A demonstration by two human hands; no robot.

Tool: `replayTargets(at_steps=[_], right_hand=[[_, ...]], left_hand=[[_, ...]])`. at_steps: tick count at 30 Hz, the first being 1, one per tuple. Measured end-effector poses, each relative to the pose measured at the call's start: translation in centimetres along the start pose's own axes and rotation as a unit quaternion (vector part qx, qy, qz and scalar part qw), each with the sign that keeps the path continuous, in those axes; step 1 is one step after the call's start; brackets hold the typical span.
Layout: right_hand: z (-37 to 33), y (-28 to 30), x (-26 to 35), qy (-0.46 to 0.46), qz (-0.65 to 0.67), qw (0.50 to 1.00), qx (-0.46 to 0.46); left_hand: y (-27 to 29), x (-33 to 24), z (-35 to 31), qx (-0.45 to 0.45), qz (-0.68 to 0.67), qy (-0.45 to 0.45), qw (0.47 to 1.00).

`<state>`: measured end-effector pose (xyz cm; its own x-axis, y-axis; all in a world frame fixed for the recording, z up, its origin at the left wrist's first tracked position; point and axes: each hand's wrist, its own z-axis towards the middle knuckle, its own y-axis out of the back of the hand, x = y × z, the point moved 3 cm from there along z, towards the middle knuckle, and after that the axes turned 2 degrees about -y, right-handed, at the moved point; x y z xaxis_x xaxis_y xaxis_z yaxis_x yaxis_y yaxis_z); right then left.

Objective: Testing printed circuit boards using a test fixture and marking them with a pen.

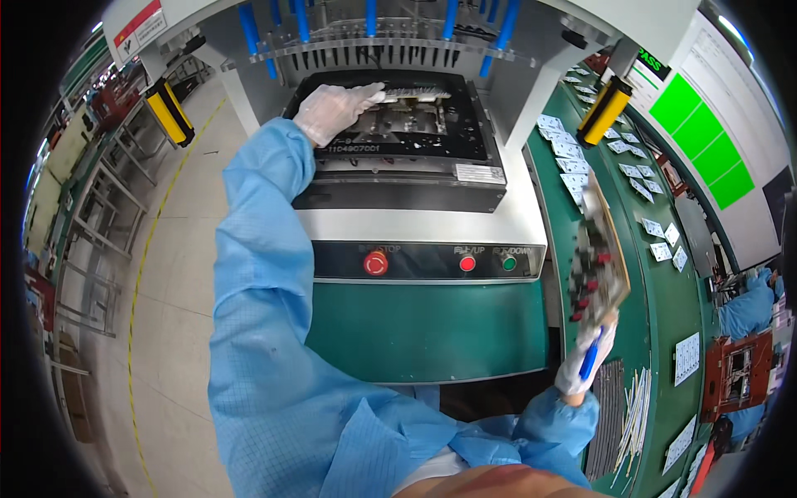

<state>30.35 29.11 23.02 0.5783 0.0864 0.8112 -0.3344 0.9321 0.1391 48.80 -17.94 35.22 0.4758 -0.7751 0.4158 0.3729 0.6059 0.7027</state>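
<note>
My gloved left hand is closed on the handle of a brush, whose bristles lie over the black test fixture inside the machine. Recessed metal parts show in the middle of that fixture. Off to the right, my gloved right hand grips the lower end of a circuit board. The board is tilted up on edge, carries several red components and looks slightly blurred. A blue pen-like stick lies across the same hand; whether the fingers hold it is unclear.
Test probes and blue posts hang above the fixture. A red stop button and smaller red and green buttons sit on the front panel. Yellow-black sensor bars flank the opening. White boards line the green bench; a screen stands right.
</note>
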Motion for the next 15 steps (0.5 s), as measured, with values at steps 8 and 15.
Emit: replayTargets(at_steps=[8,15], right_hand=[[10.8,-8.1,2.1,0.109,-0.169,0.974,0.107],[14.7,-28.9,5.4,0.417,-0.261,0.859,0.143]], left_hand=[[13.7,-7.9,-14.8,-0.072,-0.125,0.016,0.989],[10.1,-19.9,-24.3,0.175,-0.25,0.03,0.952]])
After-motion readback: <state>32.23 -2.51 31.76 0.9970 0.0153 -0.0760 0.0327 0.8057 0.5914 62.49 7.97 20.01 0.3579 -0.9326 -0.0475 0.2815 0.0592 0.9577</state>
